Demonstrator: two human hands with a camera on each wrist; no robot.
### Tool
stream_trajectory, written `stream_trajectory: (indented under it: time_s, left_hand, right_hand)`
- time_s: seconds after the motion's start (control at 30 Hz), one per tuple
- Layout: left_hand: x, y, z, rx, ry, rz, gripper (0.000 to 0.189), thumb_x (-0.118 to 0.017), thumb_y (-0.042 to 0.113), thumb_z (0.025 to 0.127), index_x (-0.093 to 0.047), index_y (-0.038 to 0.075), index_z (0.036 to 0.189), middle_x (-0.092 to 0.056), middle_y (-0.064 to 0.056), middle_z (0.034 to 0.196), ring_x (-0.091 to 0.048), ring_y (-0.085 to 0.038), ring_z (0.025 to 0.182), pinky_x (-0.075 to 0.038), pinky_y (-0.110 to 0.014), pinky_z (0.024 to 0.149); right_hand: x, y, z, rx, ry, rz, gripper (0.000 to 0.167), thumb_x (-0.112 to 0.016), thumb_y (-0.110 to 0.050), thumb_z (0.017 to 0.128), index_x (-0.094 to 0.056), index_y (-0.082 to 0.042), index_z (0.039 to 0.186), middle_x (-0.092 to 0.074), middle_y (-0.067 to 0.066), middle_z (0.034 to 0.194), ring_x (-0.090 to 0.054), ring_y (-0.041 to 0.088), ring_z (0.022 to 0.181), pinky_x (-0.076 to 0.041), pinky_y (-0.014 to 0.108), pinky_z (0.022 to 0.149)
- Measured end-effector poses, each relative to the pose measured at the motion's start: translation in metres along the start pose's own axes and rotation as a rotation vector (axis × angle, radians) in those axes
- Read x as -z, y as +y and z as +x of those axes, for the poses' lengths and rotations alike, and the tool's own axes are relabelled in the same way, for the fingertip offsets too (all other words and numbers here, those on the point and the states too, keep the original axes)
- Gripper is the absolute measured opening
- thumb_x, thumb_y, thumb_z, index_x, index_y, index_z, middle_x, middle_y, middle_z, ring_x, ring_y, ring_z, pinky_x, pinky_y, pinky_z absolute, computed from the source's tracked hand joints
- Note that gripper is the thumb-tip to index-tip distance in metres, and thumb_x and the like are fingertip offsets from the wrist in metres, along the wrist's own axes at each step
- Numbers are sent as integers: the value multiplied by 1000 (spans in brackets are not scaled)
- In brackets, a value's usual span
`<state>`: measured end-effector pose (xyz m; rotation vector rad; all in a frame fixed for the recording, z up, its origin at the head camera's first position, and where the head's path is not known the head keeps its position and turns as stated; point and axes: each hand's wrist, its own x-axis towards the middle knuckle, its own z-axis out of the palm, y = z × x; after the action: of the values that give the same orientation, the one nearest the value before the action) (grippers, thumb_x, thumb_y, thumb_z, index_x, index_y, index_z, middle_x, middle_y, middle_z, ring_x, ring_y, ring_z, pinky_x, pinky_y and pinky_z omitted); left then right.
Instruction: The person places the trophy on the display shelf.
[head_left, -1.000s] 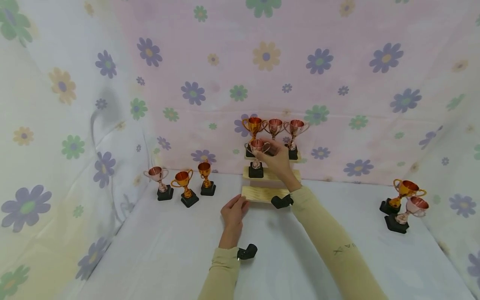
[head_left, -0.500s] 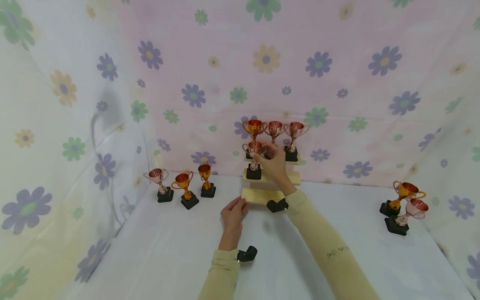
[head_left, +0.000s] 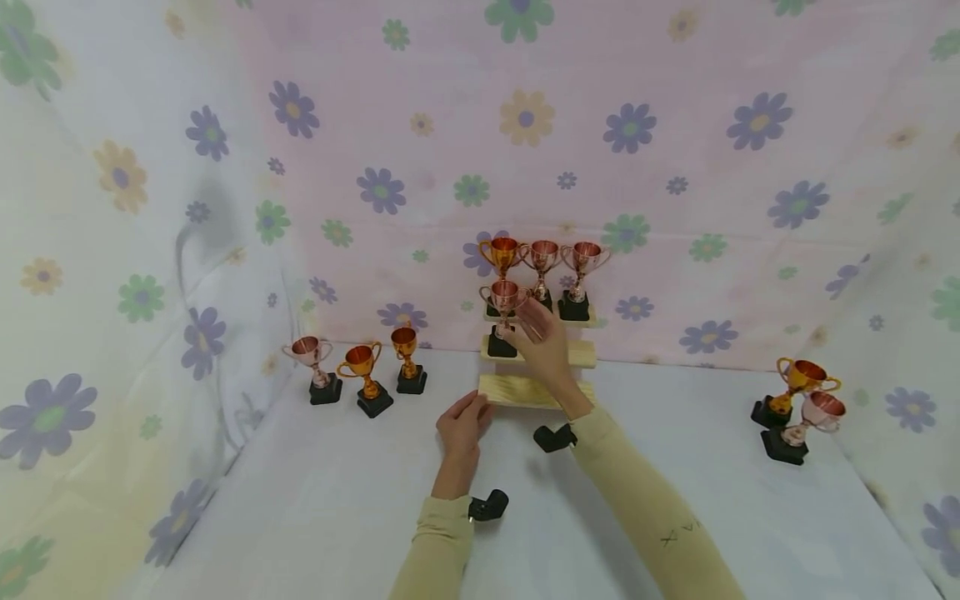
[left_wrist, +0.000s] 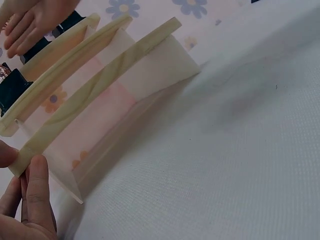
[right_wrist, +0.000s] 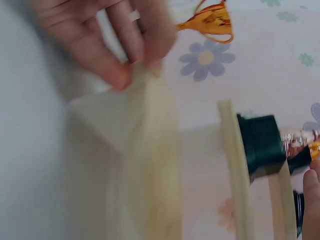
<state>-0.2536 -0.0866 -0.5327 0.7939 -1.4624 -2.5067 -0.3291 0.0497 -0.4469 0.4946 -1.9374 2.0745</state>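
Note:
A small rose-gold trophy cup (head_left: 504, 296) with a black base stands upright at the left end of the middle step of a three-step wooden stand (head_left: 525, 392). Beside it is my right hand (head_left: 546, 342), its fingers extended and off the cup's stem. The left wrist view shows that right hand (left_wrist: 35, 25) with straight fingers and nothing in them, near the black base (left_wrist: 14, 90). My left hand (head_left: 459, 425) pinches the left end of the lowest step (left_wrist: 95, 90) between thumb and fingers.
On the top step stand a gold trophy (head_left: 502, 254) and two rose-gold trophies (head_left: 583, 260). Left of the stand are several trophies, including a gold one (head_left: 362, 362). A gold trophy (head_left: 804, 379) and a rose-gold trophy (head_left: 821, 412) stand close together at far right.
The rose-gold trophy has shifted slightly left along the middle step. My right hand has let go of it, its fingers straightening. The left hand keeps its pinch on the lowest step.

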Motion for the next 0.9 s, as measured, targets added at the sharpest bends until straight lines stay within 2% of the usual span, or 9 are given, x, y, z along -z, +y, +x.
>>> stream_trajectory:
  time_s: [0.2,0.3,0.4,0.53,0.63,0.7,0.83,0.87,0.9]
  left_hand:
    - [0,-2,2,5,8,9,31,-70,2,93,-68,-7,122,-66,-22,116,-71,-19,92,-63,-30,86]
    - [-1,-3,4,1,19,3,31,-70,2,92,-68,-7,122,-67,-22,115,-71,-19,91,-63,-29,85]
    - [-2,-4,5,-8,22,-12,31,-71,1,91,-68,-7,121,-67,-21,113,-71,-18,89,-63,-29,84]
    - [-2,-4,6,-22,26,-28,30,-72,-1,90,-68,-8,120,-67,-20,111,-71,-17,87,-63,-29,83]
    - [-2,-4,5,-30,27,-31,30,-72,-2,90,-69,-8,119,-67,-20,110,-71,-17,87,-63,-29,83]
    - [-2,-4,4,-41,26,-31,30,-72,-2,90,-69,-8,119,-68,-20,110,-71,-17,86,-63,-29,83]
    - [-3,-4,2,-54,24,-27,30,-72,-1,90,-69,-9,119,-68,-20,109,-71,-17,86,-63,-31,84]
    - [-4,-4,2,-56,24,-26,30,-72,-1,90,-68,-9,119,-68,-20,109,-71,-17,86,-63,-31,85]
    - [-4,-4,2,-56,23,-24,30,-72,-1,90,-68,-9,119,-68,-20,108,-71,-17,86,-63,-32,85]
  right_hand:
    - [34,-2,-26,61,11,-76,55,-72,10,88,-53,10,140,-57,30,138,-56,40,129,-47,48,112]
    - [59,-17,-36,113,67,-111,45,-71,14,86,-60,11,130,-63,31,128,-63,29,121,-52,45,107]
    - [89,-38,-43,179,149,-159,39,-70,18,85,-63,14,123,-67,28,120,-66,14,112,-53,33,107]
    - [138,-69,-52,259,342,-232,32,-68,20,83,-65,16,115,-72,16,110,-66,7,107,-46,28,113]
    - [178,-91,-60,264,550,-300,30,-68,15,84,-68,13,114,-73,4,108,-63,5,110,-41,24,115]
    - [203,-101,-67,240,689,-367,30,-71,9,85,-72,6,115,-72,-2,110,-63,3,93,-50,17,99]
    - [246,-106,-84,209,865,-504,36,-77,0,82,-75,-6,117,-69,0,120,-58,1,98,-43,13,96]
    - [256,-103,-88,202,884,-548,38,-78,-2,81,-74,-6,119,-67,2,124,-57,1,101,-42,16,99]
    - [264,-100,-93,179,898,-580,42,-79,-3,81,-72,-6,122,-64,3,130,-53,3,116,-35,20,109]
